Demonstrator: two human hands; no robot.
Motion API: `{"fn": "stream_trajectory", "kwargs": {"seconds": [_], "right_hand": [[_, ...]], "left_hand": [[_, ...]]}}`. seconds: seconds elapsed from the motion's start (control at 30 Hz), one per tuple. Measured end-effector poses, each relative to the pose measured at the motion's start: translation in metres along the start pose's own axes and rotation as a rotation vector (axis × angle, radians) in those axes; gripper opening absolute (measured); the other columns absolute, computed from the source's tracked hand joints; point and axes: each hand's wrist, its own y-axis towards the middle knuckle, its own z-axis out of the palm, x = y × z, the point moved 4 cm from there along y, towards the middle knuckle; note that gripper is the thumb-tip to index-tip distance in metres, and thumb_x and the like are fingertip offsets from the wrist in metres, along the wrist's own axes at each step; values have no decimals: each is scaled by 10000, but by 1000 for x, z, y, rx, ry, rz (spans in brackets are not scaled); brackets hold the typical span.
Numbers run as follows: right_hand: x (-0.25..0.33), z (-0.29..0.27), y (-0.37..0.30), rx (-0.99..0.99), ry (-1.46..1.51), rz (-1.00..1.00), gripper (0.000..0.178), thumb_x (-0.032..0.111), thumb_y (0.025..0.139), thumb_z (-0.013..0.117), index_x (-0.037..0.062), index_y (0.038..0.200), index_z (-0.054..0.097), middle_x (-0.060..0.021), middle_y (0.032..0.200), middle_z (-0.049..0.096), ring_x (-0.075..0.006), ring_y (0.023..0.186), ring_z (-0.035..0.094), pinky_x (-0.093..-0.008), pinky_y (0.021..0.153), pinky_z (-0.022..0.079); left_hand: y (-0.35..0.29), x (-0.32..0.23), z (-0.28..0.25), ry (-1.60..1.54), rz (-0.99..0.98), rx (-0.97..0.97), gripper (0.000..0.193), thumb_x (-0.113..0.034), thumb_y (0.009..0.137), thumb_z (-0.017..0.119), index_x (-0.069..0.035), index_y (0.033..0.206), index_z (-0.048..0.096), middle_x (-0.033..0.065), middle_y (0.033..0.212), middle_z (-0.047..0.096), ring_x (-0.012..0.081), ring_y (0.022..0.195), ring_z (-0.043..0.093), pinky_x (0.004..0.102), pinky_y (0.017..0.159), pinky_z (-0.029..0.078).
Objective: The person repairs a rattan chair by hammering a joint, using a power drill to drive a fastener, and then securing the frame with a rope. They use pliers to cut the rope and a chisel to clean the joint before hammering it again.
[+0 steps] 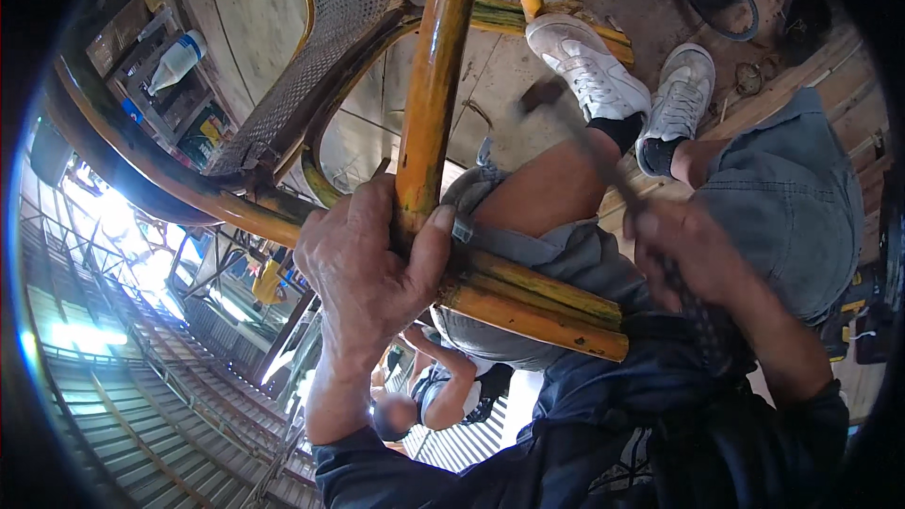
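A rattan chair frame with yellow-brown bamboo-like poles [436, 66] lies tilted across my lap. My left hand [363, 259] is closed around the joint where the upright pole meets a bundle of poles [537, 306]. Beside its thumb tip is a small greyish thing that I cannot make out. In my right hand [693, 250] is a hammer [608, 155], gripped by its dark handle and raised to the right of the joint. The hammer and this hand are blurred by motion. Woven cane mesh [344, 0] fills the chair's panel at upper left.
My white shoes [589, 66] rest on the floor beyond the frame, one touching a lower pole. A white bottle [179, 61] and a crate of items are at upper left. Behind, another person [443, 396] appears below my left arm. A dark cable loops at upper right.
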Motion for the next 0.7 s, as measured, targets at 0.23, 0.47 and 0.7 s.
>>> {"fn": "stream_trajectory", "kwargs": {"seconds": [0.23,0.47,0.7], "right_hand": [[-6,-8,-13,-18,148,-44,230,251,936,516,22,954,534,2,670,509,-87,442,455,-284,419,406],[14,9,-27,-163,-564,-439,308,205,836,634,4,1043,525,-75,688,524,-152,582,540,-316,544,440],[3,13,-32,-141,-603,-473,329,198,837,633,8,1082,521,-104,722,561,-195,590,564,-324,556,459]], "left_hand": [[3,0,0,-8,9,3,309,-292,702,703,-31,825,593,103,541,507,302,514,535,383,527,379],[1,3,1,6,37,-20,317,-307,709,704,-32,822,592,112,556,525,307,522,544,386,533,384],[0,7,2,-78,-64,33,314,-315,720,695,-35,807,582,112,538,518,313,524,548,387,537,389]]}}
